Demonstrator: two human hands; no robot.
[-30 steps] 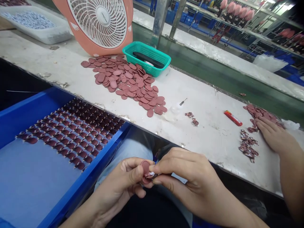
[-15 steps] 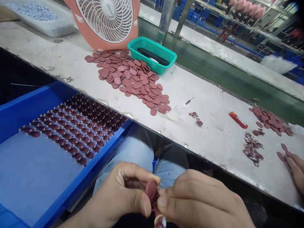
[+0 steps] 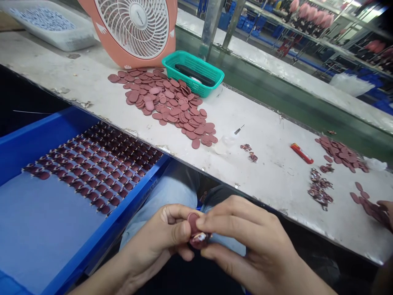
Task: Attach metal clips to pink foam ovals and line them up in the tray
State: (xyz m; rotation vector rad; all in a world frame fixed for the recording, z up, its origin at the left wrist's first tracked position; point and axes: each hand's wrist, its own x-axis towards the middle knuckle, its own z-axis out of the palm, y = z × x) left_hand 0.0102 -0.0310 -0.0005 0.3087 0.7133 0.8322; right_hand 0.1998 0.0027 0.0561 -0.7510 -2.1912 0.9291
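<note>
Above my lap, both hands meet on a small dark-red piece with an oval disc and a pale, shiny bit on its front. My left hand pinches it from the left between thumb and fingers. From the right, the thumb and fingertips of my right hand grip the same piece. Fingers cover much of it, so its full shape is hidden. To the left, a blue tray holds rows of similar dark-red pieces on a light blue sheet.
On the white table lie a heap of reddish oval discs, a green basket, an orange fan, a small screwdriver and a red box-like item. Another person's hand is at the right beside more discs.
The piece has turned between my fingers, its pale bit now facing up front. My right hand has shifted its grip, fingers over the top and thumb below. The other person's hand has moved.
</note>
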